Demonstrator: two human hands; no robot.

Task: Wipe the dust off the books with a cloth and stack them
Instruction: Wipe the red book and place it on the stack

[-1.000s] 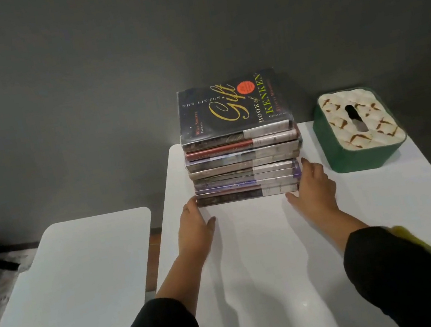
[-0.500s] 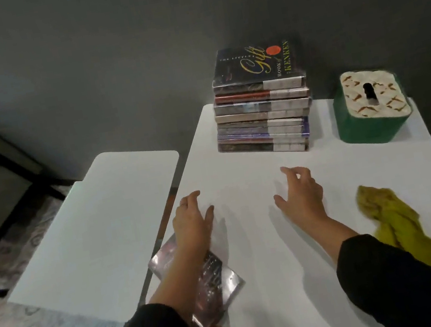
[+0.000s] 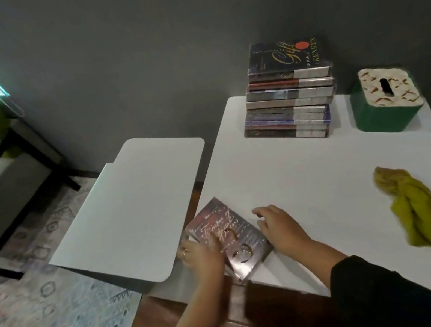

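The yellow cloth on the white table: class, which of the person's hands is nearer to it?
Right. The right hand hovers beside the loose book, with bare table between it and the yellow cloth. The left hand is farther, at the book's far side.

We see a white surface (image 3: 311, 175), a mustard-yellow cloth (image 3: 415, 210), a green box (image 3: 381, 116) with a cream, brown-patterned top, a dark book (image 3: 228, 237) with reddish script, and a grey rug (image 3: 49, 322) with geometric motifs.
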